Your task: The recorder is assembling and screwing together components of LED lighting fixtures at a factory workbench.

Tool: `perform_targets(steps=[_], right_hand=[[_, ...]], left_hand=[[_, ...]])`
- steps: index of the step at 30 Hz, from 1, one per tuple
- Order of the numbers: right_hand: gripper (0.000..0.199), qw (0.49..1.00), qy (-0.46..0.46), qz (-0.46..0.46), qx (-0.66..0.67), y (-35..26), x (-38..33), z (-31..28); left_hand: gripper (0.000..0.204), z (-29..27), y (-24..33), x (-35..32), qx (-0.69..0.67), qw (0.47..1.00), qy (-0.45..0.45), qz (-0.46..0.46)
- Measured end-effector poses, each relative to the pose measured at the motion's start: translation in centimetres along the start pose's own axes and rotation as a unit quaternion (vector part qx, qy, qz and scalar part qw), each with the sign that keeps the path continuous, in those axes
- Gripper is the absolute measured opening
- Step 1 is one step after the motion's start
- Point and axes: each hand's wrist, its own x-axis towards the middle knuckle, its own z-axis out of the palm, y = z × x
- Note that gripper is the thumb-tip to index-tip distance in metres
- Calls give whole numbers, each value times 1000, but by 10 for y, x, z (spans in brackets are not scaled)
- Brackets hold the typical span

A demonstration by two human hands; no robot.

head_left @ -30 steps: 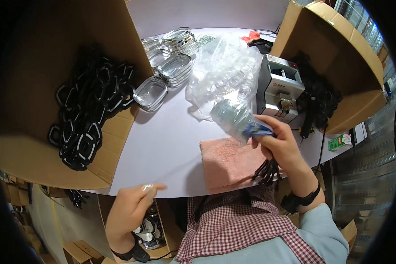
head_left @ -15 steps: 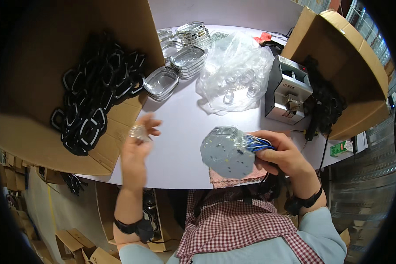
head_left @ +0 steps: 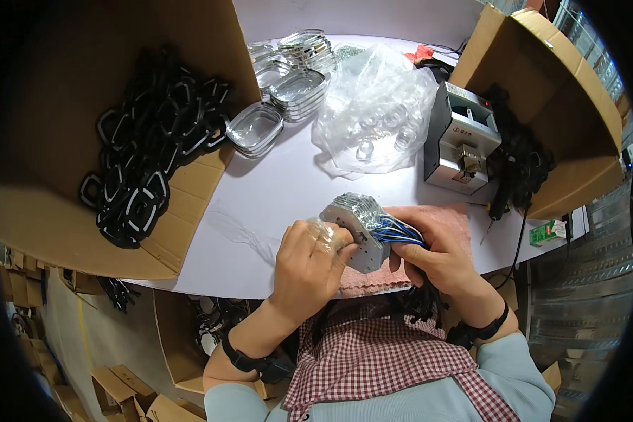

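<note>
Over the table's near edge I hold a bundle of grey octagonal plates (head_left: 362, 204), tilted on its side, with a clear glossy wrap on its upper part. Blue, white and black wires (head_left: 399, 231) come out of its right side. My right hand (head_left: 439, 257) is closed round these wires, beside the plates. My left hand (head_left: 309, 264) has its fingers curled against the left side of the plates; some fingertips are hidden. A bit of clear plastic (head_left: 325, 238) clings to its fingers. Crumpled clear film (head_left: 250, 235) lies on the table left of this hand.
A pink cloth (head_left: 446, 219) lies beneath my hands. At left, a cardboard box (head_left: 207, 204) holds black frames (head_left: 144, 204). Clear lens covers (head_left: 255, 126) are stacked behind, beside a plastic bag (head_left: 373, 105). A small machine (head_left: 461, 141) and another box (head_left: 577, 119) stand right.
My left hand has moved right from open air onto the plates. The plates have turned from face-on to edge-on. The clear film now lies on the table.
</note>
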Motion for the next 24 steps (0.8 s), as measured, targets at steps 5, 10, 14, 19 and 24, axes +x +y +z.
perform_targets(steps=[5, 10, 14, 19, 24], right_hand=[[42, 998, 0, -34, -51, 0, -2, 4], [45, 998, 15, -23, -55, 0, -5, 10], [47, 995, 21, -33, -95, 5, -8, 15], [48, 976, 18, -65, -205, 1, -8, 15], [43, 990, 20, -61, -128, 5, -7, 4]], left_hand=[[31, -2, -7, -9, -71, 993, -8, -96], [33, 8, 2, -11, -23, 998, 58, -29], [31, 13, 2, -15, 33, 997, 64, -9], [15, 9, -8, -14, 67, 996, 55, -10], [17, -1, -21, -27, -216, 941, 105, -238]])
